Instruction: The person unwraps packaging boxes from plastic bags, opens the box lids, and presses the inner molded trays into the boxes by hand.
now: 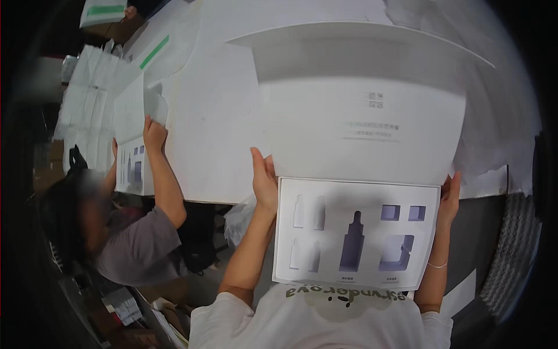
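A white gift box (pixel 372 198) with its lid (pixel 314 128) raised rests against my front at the table's near edge. Printed lettering shows on the lid's inside. Cut-outs shaped like bottles, tubes and squares pierce the box's white insert, and no products show in them. My left hand (pixel 264 180) grips the box's left side near the hinge, thumb pointing up and some fingers behind the box. On the opposite side, my right hand (pixel 450 200) holds the right edge near the same corner, its fingers partly hidden.
A white-covered table (pixel 215 116) stretches ahead. At the left, a co-worker (pixel 139 250) holds a similar open box (pixel 131 166). Green tape (pixel 154 51) lies on white sheeting farther back. Another person's hand (pixel 131 11) is by a white and green box (pixel 103 11) at top left.
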Tool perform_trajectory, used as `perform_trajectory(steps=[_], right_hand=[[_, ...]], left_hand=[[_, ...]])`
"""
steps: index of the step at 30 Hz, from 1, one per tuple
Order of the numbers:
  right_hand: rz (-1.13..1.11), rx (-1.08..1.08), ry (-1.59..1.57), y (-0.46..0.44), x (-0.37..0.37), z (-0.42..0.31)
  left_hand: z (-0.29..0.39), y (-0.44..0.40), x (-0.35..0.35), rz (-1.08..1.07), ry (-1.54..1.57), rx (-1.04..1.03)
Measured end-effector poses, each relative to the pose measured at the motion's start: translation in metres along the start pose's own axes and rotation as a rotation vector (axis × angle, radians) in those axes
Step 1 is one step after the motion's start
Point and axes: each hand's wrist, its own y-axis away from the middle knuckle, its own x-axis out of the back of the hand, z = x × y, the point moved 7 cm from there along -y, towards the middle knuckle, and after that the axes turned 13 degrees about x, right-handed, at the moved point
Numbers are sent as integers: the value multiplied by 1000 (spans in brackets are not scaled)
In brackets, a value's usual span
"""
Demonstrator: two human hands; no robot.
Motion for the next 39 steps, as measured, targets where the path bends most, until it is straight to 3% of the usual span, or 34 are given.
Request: perform_trajectory(steps=[2,5,13,20,24,27,33,39], right_hand=[[-78,-6,-8,-2,11,5],[77,13,0,-1,25,9],[73,26,-10,-2,-4,-1],[-7,34,44,-4,-16,-7],[115,21,64,-5,13,9],[17,71,-119,-5,1,-1],[22,148,68,-17,3,-8],[18,187,156,-18,8,-9]], left_hand=[[-6,-5,8,100,-14,35],[-5,-8,13,108,-227,-58],[-1,-11,20,268,-369,-75],[-5,-23,19,234,-209,-13],[-6,-39,4,-92,-214,2],[-5,-41,-10,-90,-126,-38],[-5,-41,-7,-74,-117,-10],[-4,-44,4,64,-291,-119]])
